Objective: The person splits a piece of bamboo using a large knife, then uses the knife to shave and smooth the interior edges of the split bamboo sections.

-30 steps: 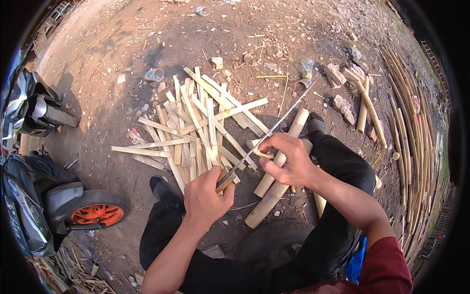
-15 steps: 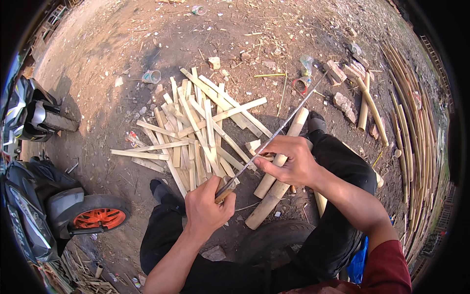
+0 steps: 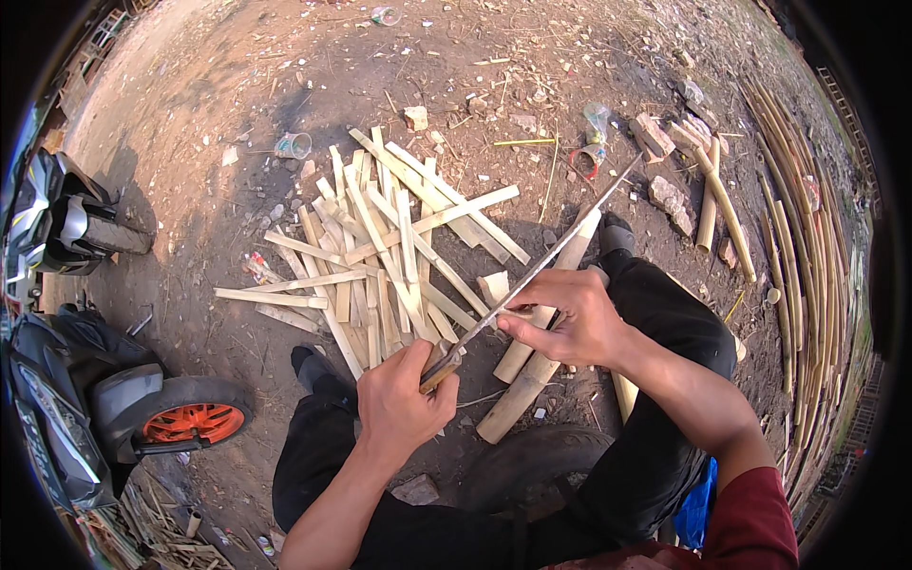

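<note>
A long thin blade (image 3: 559, 249) with a wooden handle is held slantwise over the ground, its tip pointing to the far right. Its exact kind is hard to tell, since it shows nearly edge-on. My left hand (image 3: 407, 399) is closed around the handle. My right hand (image 3: 570, 318) pinches the blade partway along, thumb and forefinger against it and the other fingers curled. Below the blade lie thick bamboo poles (image 3: 522, 397) between my legs. A heap of split bamboo strips (image 3: 408, 237) spreads on the dirt just beyond my left hand.
A tyre (image 3: 532, 465) lies between my legs. Motorbikes stand at the left, one with an orange-rimmed wheel (image 3: 195, 425). Long bamboo poles (image 3: 807, 275) are stacked at the right. Broken bricks (image 3: 652, 138), short bamboo pieces (image 3: 727, 214) and plastic cups (image 3: 294, 145) lie farther out.
The blade has turned slightly in my hands, so more of its flat side shows, and its tip has shifted a little right. Both hands keep nearly the same place.
</note>
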{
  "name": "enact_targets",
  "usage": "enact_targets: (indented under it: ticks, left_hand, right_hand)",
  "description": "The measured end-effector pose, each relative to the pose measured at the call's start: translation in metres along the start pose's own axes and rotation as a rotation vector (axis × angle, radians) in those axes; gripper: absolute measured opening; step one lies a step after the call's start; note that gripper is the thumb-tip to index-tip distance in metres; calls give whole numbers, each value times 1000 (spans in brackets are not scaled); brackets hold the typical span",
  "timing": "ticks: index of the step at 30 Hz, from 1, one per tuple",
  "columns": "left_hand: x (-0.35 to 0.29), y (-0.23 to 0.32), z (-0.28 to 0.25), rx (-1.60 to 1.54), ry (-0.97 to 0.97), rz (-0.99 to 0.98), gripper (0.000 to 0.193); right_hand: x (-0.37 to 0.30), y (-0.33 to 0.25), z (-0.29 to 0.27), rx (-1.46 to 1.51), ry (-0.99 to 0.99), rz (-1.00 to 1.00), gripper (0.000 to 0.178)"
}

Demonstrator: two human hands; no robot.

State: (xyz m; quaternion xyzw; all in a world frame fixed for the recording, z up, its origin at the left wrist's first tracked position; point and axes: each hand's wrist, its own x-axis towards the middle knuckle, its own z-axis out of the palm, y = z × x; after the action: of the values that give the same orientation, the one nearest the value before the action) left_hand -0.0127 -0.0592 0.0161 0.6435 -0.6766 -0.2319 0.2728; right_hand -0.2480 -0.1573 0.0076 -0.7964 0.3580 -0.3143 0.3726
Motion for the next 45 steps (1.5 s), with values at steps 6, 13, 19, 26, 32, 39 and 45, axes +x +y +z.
enact_targets:
  ticks: [6, 13, 19, 26, 32, 39, 45]
  left_hand:
    - [0, 3, 0, -14, 0, 12, 19]
    - [3, 3, -2, 51, -27, 29, 20]
    - [2, 5, 0, 71, -59, -5, 21]
    - [4, 14, -2, 33, -60, -53, 18]
    - [5, 19, -4, 79, -115, -79, 21]
    - [7, 8, 2, 105, -96, -119, 26]
    - [10, 12, -2, 115, -111, -220, 40]
  right_hand:
    - [0, 0, -4, 8, -4, 4, 20]
    - [-1, 2, -5, 19, -13, 20, 21]
    - [2, 1, -14, 0, -63, -3, 27]
    - [3, 7, -24, 22, -134, 17, 26]
    - [3, 1, -19, 42, -101, 44, 25]
    - [11, 17, -43, 161, 17, 139, 37]
    - [-43, 102, -42, 113, 548, 763, 45]
